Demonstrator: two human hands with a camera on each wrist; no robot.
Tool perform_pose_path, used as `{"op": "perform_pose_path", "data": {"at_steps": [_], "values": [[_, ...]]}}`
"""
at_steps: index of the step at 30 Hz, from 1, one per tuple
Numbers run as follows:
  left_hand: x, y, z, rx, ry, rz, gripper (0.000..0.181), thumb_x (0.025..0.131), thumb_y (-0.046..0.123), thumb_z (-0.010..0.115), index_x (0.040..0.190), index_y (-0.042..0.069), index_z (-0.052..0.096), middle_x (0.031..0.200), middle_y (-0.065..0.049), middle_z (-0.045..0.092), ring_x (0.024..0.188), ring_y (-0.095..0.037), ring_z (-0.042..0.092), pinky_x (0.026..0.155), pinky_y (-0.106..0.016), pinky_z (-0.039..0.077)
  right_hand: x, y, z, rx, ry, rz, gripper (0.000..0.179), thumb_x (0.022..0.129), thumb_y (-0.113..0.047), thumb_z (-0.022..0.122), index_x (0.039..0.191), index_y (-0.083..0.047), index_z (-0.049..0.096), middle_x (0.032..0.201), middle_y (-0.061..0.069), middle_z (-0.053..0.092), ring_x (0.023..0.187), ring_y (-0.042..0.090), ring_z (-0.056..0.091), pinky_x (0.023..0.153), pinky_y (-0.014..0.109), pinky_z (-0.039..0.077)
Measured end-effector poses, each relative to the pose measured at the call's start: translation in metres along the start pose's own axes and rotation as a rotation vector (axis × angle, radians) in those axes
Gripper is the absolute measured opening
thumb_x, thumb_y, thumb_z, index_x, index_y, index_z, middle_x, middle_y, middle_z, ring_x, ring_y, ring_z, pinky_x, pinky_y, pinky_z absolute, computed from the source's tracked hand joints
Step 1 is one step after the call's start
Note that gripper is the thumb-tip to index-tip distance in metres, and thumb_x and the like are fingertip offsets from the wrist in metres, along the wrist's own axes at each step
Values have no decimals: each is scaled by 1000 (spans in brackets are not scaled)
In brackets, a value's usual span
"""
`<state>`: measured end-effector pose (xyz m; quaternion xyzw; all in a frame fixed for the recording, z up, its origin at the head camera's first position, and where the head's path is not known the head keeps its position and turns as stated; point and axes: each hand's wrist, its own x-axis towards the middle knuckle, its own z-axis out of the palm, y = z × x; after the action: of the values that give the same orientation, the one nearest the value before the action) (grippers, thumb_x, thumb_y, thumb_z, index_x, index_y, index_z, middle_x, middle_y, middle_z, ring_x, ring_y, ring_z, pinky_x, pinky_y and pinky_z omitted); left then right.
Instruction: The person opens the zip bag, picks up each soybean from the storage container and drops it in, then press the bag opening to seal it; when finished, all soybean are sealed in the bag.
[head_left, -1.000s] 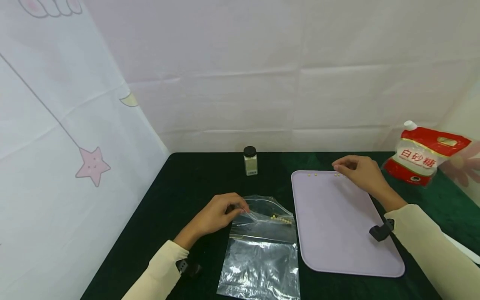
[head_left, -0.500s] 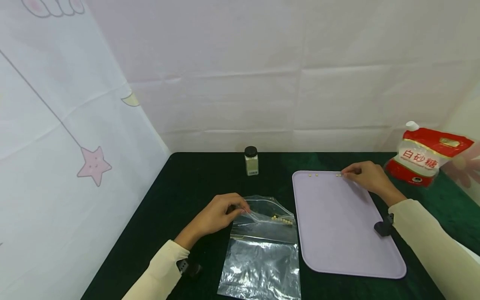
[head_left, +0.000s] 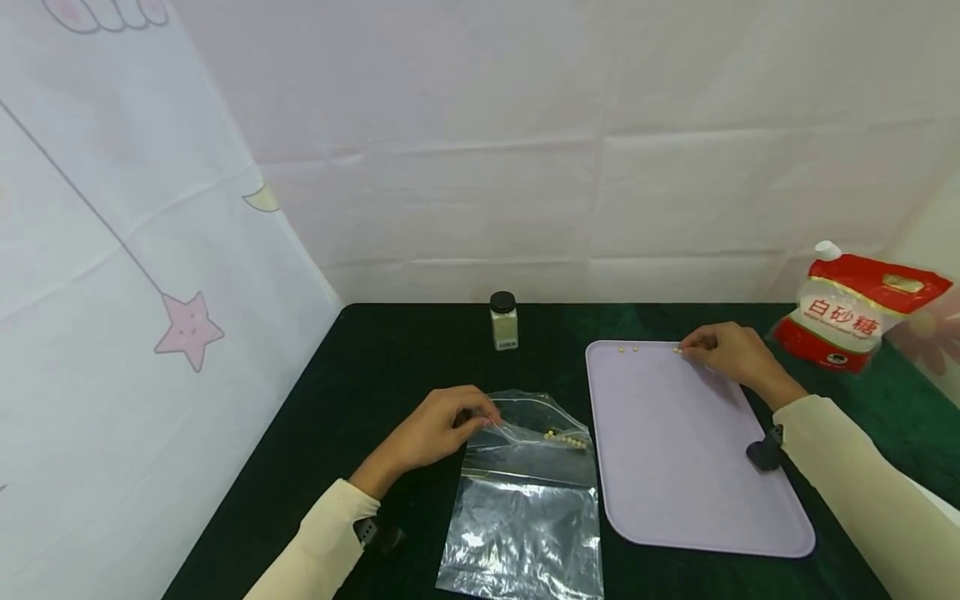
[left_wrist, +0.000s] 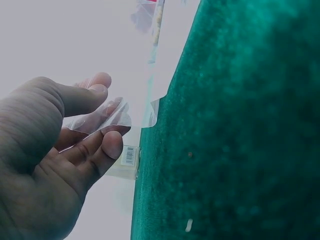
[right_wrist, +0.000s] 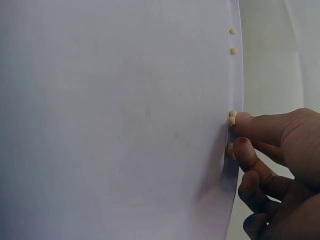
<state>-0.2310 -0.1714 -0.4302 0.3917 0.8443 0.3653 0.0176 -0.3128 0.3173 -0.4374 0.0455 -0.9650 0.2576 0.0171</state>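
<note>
— Green tabletop (head_left: 393, 358), white cloth (head_left: 480, 150)! With the left hand (head_left: 435, 427)?
— Pinching a clear bag (head_left: 521, 525), beads (head_left: 574, 442) inside!
— And with the right hand (head_left: 738, 358)?
— By more beads (right_wrist: 233, 51) on the tray (head_left: 697, 467), far end; can't tell if gripping.

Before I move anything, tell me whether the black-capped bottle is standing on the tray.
No, the bottle stands on the green cloth, left of the tray in the head view.
</note>
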Motion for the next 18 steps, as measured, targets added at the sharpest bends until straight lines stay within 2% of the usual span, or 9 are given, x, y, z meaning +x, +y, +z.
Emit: {"op": "perform_pose_path", "data": {"at_steps": [8,18], "values": [[0,0,1,0,1,20,17,100,10,62,111,19,71,111,10,66,82,-8,59,65,-27,52,3,1,3,-28,9,-19,24,94,-32,73,107,-12,74,94,10,68,85,30,55,63,34,47],[-1,2,-1,-3,-3,4,17,100,10,62,111,19,71,110,11,66,82,-9,58,66,-28,51,2,-2,3,-31,19,-25,19,94,-28,72,103,-12,75,89,7,67,82,28,54,61,34,45]]}}
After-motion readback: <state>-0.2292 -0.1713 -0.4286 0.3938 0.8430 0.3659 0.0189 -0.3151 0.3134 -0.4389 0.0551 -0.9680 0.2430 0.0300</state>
